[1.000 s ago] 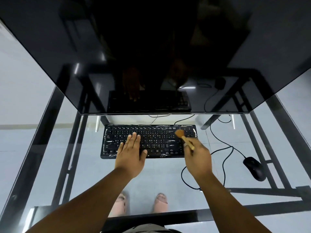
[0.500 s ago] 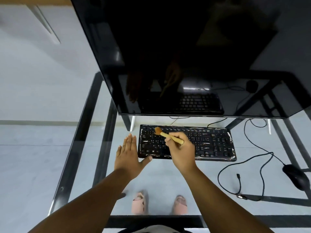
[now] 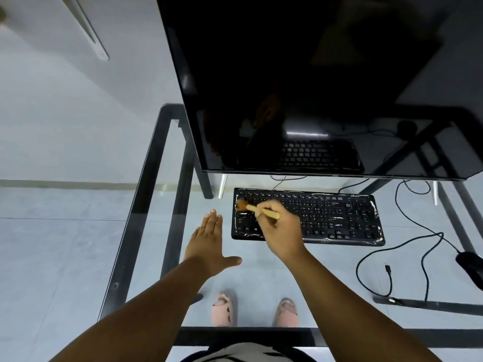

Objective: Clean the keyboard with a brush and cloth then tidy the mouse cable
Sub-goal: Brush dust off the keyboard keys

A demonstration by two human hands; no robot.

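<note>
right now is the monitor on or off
It looks off: the monitor screen is uniformly black, showing only reflections of the keyboard and the desk frame. No power light is visible, so sleep mode cannot be excluded.

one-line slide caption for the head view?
Right hand brushes the keyboard's left end with a brush; left hand flat on the glass desk.
</note>
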